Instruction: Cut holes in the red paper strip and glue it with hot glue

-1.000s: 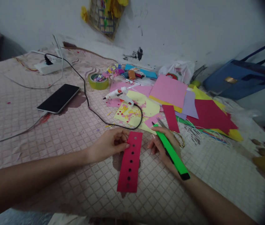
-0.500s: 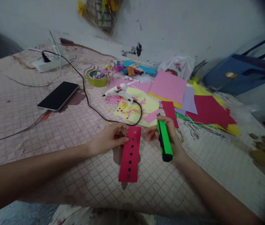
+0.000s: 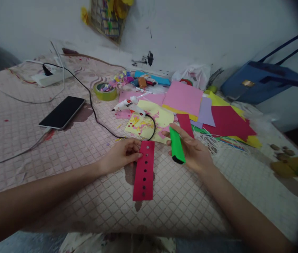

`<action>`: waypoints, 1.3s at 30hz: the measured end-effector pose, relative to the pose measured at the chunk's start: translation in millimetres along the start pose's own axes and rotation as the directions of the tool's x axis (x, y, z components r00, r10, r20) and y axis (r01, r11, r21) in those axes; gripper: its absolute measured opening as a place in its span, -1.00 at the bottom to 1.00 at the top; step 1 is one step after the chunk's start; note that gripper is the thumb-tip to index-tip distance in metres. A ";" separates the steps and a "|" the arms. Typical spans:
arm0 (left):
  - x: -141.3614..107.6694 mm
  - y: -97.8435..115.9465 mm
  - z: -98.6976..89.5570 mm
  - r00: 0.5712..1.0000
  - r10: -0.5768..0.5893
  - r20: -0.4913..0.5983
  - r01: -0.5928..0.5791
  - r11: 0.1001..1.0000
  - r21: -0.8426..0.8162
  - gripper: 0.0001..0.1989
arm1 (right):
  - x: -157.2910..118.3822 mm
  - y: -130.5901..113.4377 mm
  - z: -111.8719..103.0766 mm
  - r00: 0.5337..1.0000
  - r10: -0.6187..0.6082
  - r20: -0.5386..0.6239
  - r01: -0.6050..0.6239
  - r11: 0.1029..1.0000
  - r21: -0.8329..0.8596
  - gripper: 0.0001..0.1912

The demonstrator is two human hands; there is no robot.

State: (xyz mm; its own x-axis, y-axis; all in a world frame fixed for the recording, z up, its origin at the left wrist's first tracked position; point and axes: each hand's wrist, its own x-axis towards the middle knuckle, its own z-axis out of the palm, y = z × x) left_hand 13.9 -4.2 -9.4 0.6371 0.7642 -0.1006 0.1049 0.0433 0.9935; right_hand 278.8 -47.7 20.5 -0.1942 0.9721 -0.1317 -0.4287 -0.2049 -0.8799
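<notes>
A red paper strip (image 3: 144,175) with a lengthwise row of round holes hangs just above the cloth near the table's front. Its upper left edge is pinched between the thumb and fingers of my left hand (image 3: 124,156). My right hand (image 3: 192,147) grips a green hole punch (image 3: 176,146) with a black end, to the right of the strip and apart from it. The palm is turned partly up, and the punch lies across the fingers. Behind the right hand lies a second red paper strip (image 3: 185,124).
A white glue gun (image 3: 131,105) lies on pale yellow paper (image 3: 158,119), its black cord looping near the left hand. Coloured sheets (image 3: 183,98), white string (image 3: 214,142) and a yellow tape roll (image 3: 105,94) lie behind. A phone (image 3: 62,112) charges at left.
My right hand has turned, tilting the hole punch so that it looks shorter, its black end now higher and further left. The left hand keeps its hold on the strip. The view has shifted slightly.
</notes>
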 end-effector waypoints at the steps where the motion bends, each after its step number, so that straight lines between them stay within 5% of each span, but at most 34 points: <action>1: 0.2 0.0 0.0 1.000 0.001 -0.004 -0.001 1.000 0.001 -0.64 | -0.4 0.5 0.8 1.000 -0.005 -0.015 0.005 1.000 0.008 -0.40; 7: 1.5 -1.8 0.2 1.000 -0.002 -0.011 0.002 1.000 0.003 -0.60 | 0.3 6.2 0.3 0.994 -0.061 -0.094 0.053 0.995 -0.086 -0.09; 13: 2.7 -5.5 -1.1 1.000 0.004 -0.011 -0.004 1.000 0.007 -0.62 | 6.1 9.7 -5.0 0.968 -0.048 -0.248 0.022 0.994 -0.104 -0.56; 23: 4.1 -8.5 -2.4 1.000 0.008 -0.001 -0.008 1.000 0.018 -0.60 | 5.5 8.6 -9.7 0.957 -0.066 -0.283 0.039 0.994 -0.099 -0.52; 30: 3.7 -8.3 -1.7 1.000 0.014 -0.018 -0.013 0.999 0.035 -0.59 | 9.8 9.1 -14.3 0.959 -0.110 -0.260 0.070 0.985 -0.159 -0.71; 39: 4.5 -13.2 -3.1 1.000 0.031 -0.006 -0.031 0.999 0.024 -0.62 | 9.0 11.8 -19.6 0.941 -0.260 -0.217 0.143 0.886 -0.441 -0.70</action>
State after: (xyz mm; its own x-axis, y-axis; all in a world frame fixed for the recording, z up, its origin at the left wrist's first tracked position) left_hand 13.0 0.7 -22.8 0.6356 0.7689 -0.0697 0.1034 0.0047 0.9946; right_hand 289.3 -39.1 0.0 0.1209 0.9927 0.0059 -0.0185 0.0082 -0.9998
